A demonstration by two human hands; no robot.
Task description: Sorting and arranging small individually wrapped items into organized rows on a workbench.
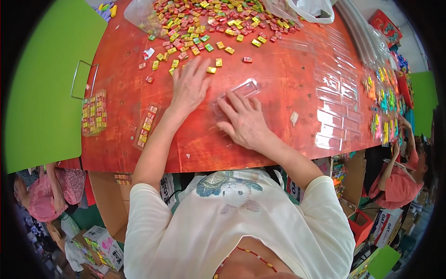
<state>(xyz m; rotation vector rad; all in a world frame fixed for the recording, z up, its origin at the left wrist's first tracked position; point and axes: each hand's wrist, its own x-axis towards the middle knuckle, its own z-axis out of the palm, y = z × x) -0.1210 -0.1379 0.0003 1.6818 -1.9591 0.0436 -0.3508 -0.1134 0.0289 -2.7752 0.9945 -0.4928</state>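
Note:
My left hand (190, 88) reaches over the red table with its fingers stretched out and slightly apart. Its fingertips are beside a few loose small printed blocks, among them a yellow block (211, 70); whether they touch any is hard to tell. My right hand (244, 118) lies with spread fingers over a clear plastic tray (249, 87), a long, narrow moulded shape partly hidden beneath it. Beyond both hands spreads a large pile of small blocks (200, 21) in yellow, red and green.
A clear tray filled with a row of blocks (147, 125) lies left of my left forearm. Farther left sits a bigger filled pack (95, 113). Several clear trays (337, 107) overlap at right, near bagged colourful items (383, 102). Other people sit at both sides.

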